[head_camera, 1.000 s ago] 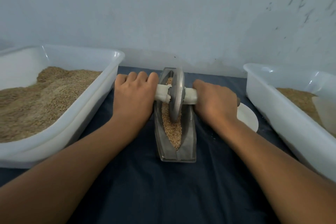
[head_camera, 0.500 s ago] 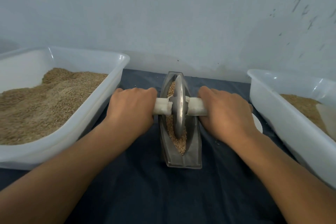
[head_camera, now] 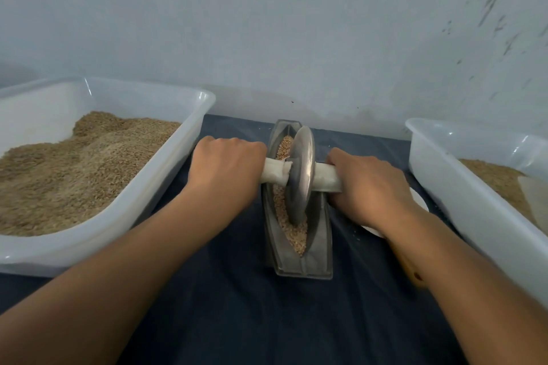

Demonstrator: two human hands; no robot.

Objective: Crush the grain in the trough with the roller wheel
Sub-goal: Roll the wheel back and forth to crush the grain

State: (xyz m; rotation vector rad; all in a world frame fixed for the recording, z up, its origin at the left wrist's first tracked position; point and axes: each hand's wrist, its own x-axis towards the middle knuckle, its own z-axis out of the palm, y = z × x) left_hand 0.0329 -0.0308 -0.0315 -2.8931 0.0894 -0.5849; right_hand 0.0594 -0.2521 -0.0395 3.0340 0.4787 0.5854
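Observation:
A narrow boat-shaped metal trough stands on the dark cloth, running away from me. Tan grain lies along its groove. A metal roller wheel stands upright in the groove near the trough's middle, its rim in the grain. A white-wrapped axle handle runs through the wheel to both sides. My left hand grips the left end of the handle. My right hand grips the right end.
A large white tub heaped with grain sits to the left. Another white tub with grain sits to the right. A small white dish lies under my right wrist. A pale wall rises just behind the trough.
Both hands have drawn the wheel back toward me along the trough, from its far end to about the middle.

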